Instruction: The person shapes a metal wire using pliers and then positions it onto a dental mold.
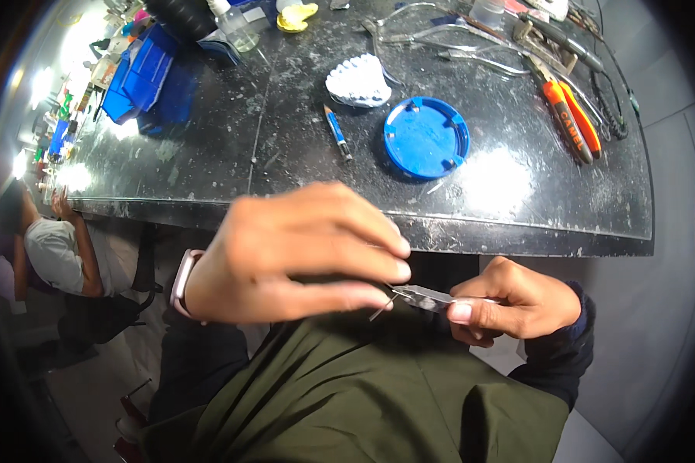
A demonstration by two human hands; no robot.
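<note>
My left hand (309,255), slightly blurred, hovers over my lap with thumb and fingers apart, the thumb tip at a thin wire (377,315); whether they touch I cannot tell. My right hand (517,305) is closed on small metal pliers (425,297), whose jaws meet the wire just right of my left thumb. Beyond my hands, on the dark bench (301,162), lie a white dental cast (357,81), a blue pencil (337,133) and a round blue lid-like dish (426,139).
Orange-handled pliers (571,119) and several metal tools (479,46) lie at back right. A blue tray (139,73), a spray bottle (235,31) and clutter stand at back left. A co-worker (58,258) sits along the bench to the left; a grey wall (668,309) is at right.
</note>
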